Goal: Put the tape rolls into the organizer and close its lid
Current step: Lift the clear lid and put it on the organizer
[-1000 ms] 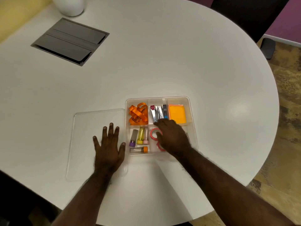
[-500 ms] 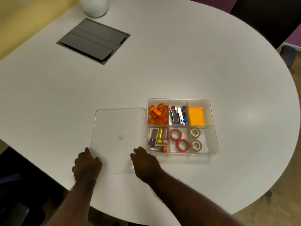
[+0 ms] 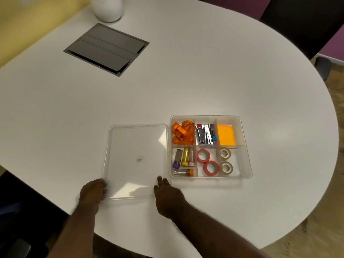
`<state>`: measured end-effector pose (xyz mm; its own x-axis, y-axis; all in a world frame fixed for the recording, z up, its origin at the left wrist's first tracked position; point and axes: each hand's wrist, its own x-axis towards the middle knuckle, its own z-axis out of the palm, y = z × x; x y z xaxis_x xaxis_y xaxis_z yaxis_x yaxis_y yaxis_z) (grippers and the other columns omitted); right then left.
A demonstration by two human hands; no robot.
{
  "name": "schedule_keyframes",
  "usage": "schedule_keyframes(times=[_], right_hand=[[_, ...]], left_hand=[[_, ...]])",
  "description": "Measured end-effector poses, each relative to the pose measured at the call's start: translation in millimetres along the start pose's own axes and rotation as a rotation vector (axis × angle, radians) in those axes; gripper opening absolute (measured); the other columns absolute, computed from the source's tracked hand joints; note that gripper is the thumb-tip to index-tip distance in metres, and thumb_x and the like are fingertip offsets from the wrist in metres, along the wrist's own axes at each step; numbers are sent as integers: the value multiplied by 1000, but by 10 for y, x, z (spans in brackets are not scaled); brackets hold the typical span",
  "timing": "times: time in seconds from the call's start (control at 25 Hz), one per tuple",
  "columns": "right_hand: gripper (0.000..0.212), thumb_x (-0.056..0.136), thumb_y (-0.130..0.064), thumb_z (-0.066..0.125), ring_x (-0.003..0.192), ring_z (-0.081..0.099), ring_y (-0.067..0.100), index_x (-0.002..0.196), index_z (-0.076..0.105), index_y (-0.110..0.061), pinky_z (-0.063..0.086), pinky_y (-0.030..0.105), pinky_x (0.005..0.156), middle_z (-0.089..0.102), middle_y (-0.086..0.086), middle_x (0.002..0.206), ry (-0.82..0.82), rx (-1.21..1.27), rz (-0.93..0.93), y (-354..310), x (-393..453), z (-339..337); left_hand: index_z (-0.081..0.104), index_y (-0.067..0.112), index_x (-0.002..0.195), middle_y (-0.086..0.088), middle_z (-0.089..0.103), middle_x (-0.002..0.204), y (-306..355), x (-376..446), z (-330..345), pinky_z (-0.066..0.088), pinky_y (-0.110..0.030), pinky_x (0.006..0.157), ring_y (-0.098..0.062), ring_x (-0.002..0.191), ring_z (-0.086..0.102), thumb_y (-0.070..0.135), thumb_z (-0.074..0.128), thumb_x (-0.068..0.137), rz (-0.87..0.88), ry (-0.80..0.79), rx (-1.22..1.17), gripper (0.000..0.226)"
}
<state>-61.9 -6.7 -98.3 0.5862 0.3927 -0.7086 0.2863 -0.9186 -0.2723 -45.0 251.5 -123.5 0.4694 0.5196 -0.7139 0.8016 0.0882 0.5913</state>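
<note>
1. My left hand (image 3: 92, 192) has its fingers curled at the near left corner of the clear lid (image 3: 136, 161). My right hand (image 3: 167, 197) lies open and flat at the lid's near right corner, gripping nothing that I can see. Whether the left fingers have pinched the rim, I cannot tell.
2. The lid lies flat on the desk (image 3: 186, 81), just beside the organizer (image 3: 247, 155) on its left. I judge the closing step is all that remains.
3. The tape rolls are already in: two red rolls (image 3: 207, 162) in the near middle compartment, two beige rolls (image 3: 226, 160) in the near right one.
4. The near left compartment holds small capped tubes (image 3: 184, 161).
5. The far row holds orange ribbon (image 3: 183, 134), staplers (image 3: 205, 134) and an orange pad (image 3: 226, 135).
</note>
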Motion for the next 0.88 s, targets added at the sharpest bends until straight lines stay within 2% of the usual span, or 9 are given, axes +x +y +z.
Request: schedule_keyframes(times=[0.16,0.28,0.36,0.44,0.52,0.64,0.68,0.76,0.88], right_hand=[[55,100,-22,44,151,11,27,151,25,-14,33,53,114,4,8,165,82,151,-97,-5,-73,-116],[47,100,-29,46,145,31,22,145,40,-18,31,39,116,33,6,158,406,351,-265,7,-150,-327],[40,98,-28,52,129,51,20,136,53,-16,41,32,108,54,7,142,613,570,-299,87,-181,-582],[32,98,-25,54,105,63,15,128,60,-13,50,22,87,64,8,127,712,896,-219,235,-197,-945],[34,102,-23,46,86,62,16,128,59,-7,47,22,69,66,13,118,643,1378,-141,469,-243,-1347],[53,101,-51,28,85,68,22,126,55,-13,52,33,70,69,7,110,529,1870,-119,1004,-459,-1767],[60,98,-59,24,90,70,24,126,54,-15,55,36,73,70,6,111,542,1934,-124,1209,-552,-1831],[66,94,-67,25,93,71,25,121,55,-16,57,36,72,71,6,114,591,2026,-101,1609,-723,-1855],[49,93,-59,43,85,71,16,110,62,-17,56,28,64,74,-1,108,620,2037,51,2075,-939,-1709]], left_hand=[[64,12,103,-1,56,83,342,-149,-364,40,-10,36,0,39,53,0,46,95,154,-127,-165,22],[64,13,113,12,64,74,731,-308,-608,54,-10,55,2,53,61,0,46,96,381,-112,-122,28],[69,27,105,18,68,74,1021,-485,-657,58,-16,68,2,64,63,2,50,95,582,-92,-44,32],[67,35,101,16,69,89,1301,-681,-631,58,-34,77,1,76,63,14,56,93,773,2,99,25],[63,41,101,14,66,101,1500,-922,-501,55,-33,75,-1,80,62,35,59,87,951,112,231,15],[61,41,93,24,57,90,1602,-1315,-77,42,-6,75,6,84,56,30,59,84,1357,189,357,15],[63,35,90,22,53,86,1587,-1407,97,37,-6,77,3,84,54,22,60,83,1470,194,400,15],[63,20,83,13,53,84,1503,-1506,429,35,-19,75,-13,82,52,11,62,80,1589,196,494,10],[65,10,75,-8,61,76,1253,-1520,814,32,-30,74,-22,79,47,6,60,80,1697,107,625,8]])
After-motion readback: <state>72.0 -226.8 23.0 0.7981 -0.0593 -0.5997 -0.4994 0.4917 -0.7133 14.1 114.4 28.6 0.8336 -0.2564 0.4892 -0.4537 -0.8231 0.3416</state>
